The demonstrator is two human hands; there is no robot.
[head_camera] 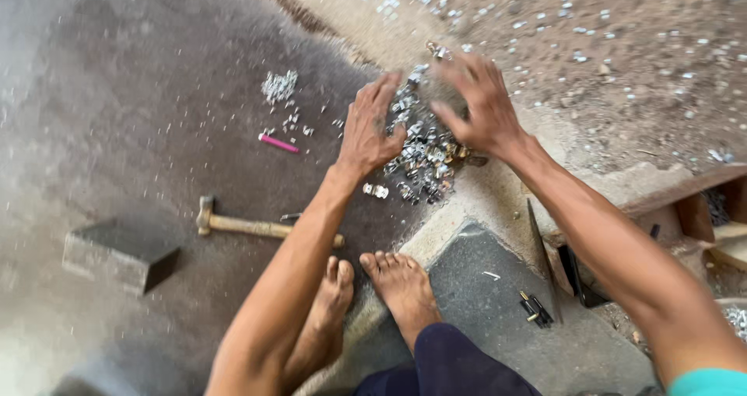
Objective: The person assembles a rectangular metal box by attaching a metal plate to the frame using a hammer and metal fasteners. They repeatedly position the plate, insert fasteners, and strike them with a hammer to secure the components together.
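On dusty grey ground, seen from the head camera looking down. Person seated, bare feet side by side near the bottom centre. Both arms reach forward to a pile of small shiny metal pieces lying on the dark floor just beyond the feet. Left hand rests on the pile's left edge, fingers spread and flat, gripping nothing visible. Right hand sits over the pile's upper right, fingers splayed and loosely curved; motion blur hides whether anything is pinched beneath. Hands apart, the pile between them.

Left of the pile: a smaller cluster of metal bits, a pink stick, then a wooden-handled hammer lying flat near the left forearm. A dark rectangular block stands further left. More bits are scattered over the brown soil beyond.
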